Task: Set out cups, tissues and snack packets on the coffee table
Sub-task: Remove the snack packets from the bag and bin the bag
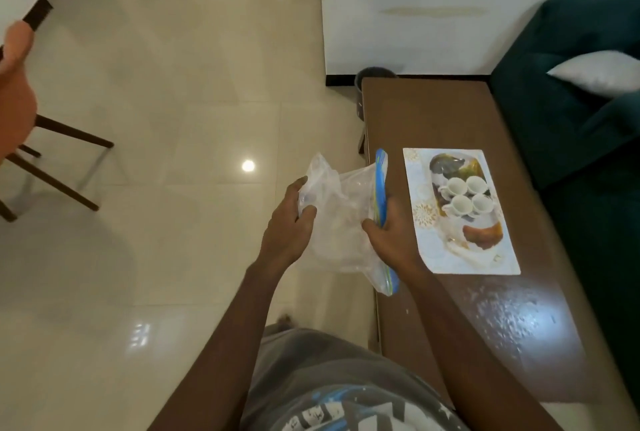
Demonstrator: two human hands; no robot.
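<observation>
I hold a clear plastic zip bag [341, 219] with a blue sealing strip over the left edge of the brown coffee table [446, 119]. My left hand [289, 222] grips the crumpled left part of the bag. My right hand [389, 233] holds the bag's right side near the blue strip. What is inside the bag cannot be made out. On the table lies a white placemat [426, 257] carrying a tray [485, 233] with several small white cups [465, 196].
A dark green sofa [571, 125] with a white cushion [599, 72] runs along the table's right side. A small dark bin [372, 75] stands at the table's far end. Wooden chair legs [59, 160] and another person's hand [14, 84] are at the left over the glossy tile floor.
</observation>
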